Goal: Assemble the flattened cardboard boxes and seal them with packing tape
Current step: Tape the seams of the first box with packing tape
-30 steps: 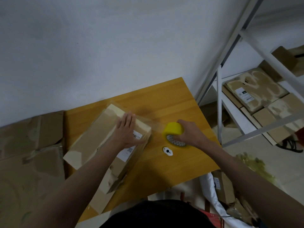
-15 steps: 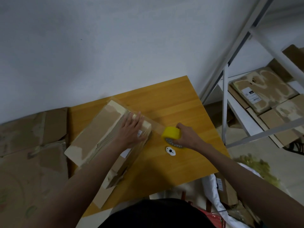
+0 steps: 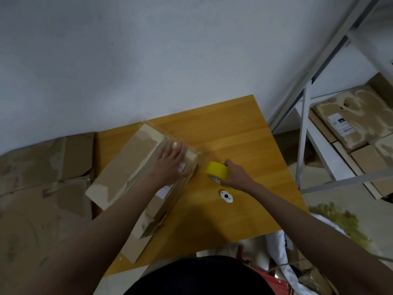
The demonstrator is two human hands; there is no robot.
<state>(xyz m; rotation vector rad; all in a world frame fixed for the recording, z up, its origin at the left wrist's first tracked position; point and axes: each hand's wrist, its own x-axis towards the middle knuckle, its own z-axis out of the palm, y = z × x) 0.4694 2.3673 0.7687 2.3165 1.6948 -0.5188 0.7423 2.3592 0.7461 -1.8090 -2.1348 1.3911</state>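
Pressing our flat left hand (image 3: 171,161) on the assembled brown cardboard box (image 3: 136,167) at the wooden tabletop's (image 3: 244,133) left edge, we judge sealing half done, right hand (image 3: 236,174) grasping the yellow packing-tape roll (image 3: 217,171).

I have only one view, worn on the person's head. It looks steeply down and forward, close over the orange wooden table (image 3: 244,133), with both forearms reaching in from the near edge. The white wall (image 3: 148,50) fills the far half; a metal shelving rack (image 3: 306,124) stands at right.
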